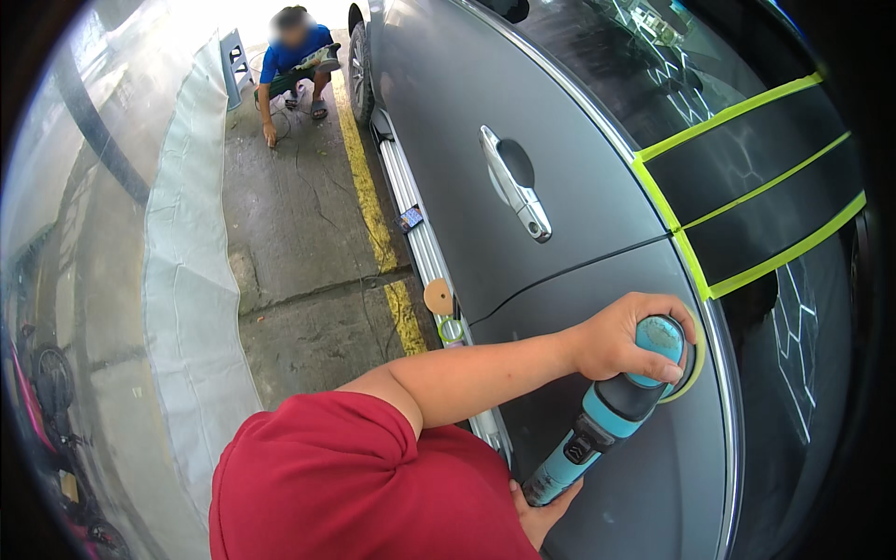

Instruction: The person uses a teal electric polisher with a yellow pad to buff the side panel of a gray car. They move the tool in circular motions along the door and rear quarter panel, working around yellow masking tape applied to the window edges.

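Note:
My left hand (640, 336) is wrapped over the turquoise head of a handheld power polisher (605, 420), thumb and fingers on opposite sides. Beneath the head, the yellowish rim of a round pad (700, 371) lies against the grey car door panel (651, 483), beside the chrome window trim. Low in the view, my right hand (546, 514) grips the tool's rear end; part of that hand is hidden by my red shirt. Above the tool are the chrome door handle (516, 185) and yellow-green masking tape (689, 262) framing dark panels at the window.
The metal side step (420, 245) holds an orange disc (439, 297), a green ring (450, 329) and a small printed packet (410, 218). A person in blue (294, 52) squats near the wheel, holding a tool. Cables cross the concrete floor; a grey sheet (189, 266) hangs at left.

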Available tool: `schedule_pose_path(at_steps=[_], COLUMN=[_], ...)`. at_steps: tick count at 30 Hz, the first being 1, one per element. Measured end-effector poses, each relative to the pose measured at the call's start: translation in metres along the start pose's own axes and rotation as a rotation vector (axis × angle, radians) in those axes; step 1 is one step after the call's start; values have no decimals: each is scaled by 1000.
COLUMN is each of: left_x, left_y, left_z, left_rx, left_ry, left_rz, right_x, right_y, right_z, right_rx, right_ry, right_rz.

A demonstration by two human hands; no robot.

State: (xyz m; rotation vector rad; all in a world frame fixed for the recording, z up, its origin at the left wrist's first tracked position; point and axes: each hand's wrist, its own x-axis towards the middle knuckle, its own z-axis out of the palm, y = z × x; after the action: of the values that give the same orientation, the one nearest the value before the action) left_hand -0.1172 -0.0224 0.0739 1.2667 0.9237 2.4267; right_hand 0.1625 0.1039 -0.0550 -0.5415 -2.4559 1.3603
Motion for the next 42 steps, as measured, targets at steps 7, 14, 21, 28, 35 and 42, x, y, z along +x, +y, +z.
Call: schedule_pose_path(at_steps=[7, 14, 21, 28, 35, 42], left_x=[-1, 0, -1, -5, -6, -7], left_y=[0, -9, 2, -3, -6, -3], left_z=[-2, -1, 4, 4, 2, 5], left_rx=[-36, 132, -8, 29, 52, 37], left_ry=[12, 26, 7, 18, 38, 43], left_rz=[8, 83, -41, -14, -18, -11], right_x=[2, 0, -10, 0, 6, 5], right_y=[-11, 1, -29, -48, -51, -59], right_z=[2, 2, 0, -10, -18, -15], right_rx=[-24, 3, 99, -27, -278, -58], right_ry=[18, 7, -40, -202, -271, -249], right_rz=[-24, -5, 155, 195, 94, 179])
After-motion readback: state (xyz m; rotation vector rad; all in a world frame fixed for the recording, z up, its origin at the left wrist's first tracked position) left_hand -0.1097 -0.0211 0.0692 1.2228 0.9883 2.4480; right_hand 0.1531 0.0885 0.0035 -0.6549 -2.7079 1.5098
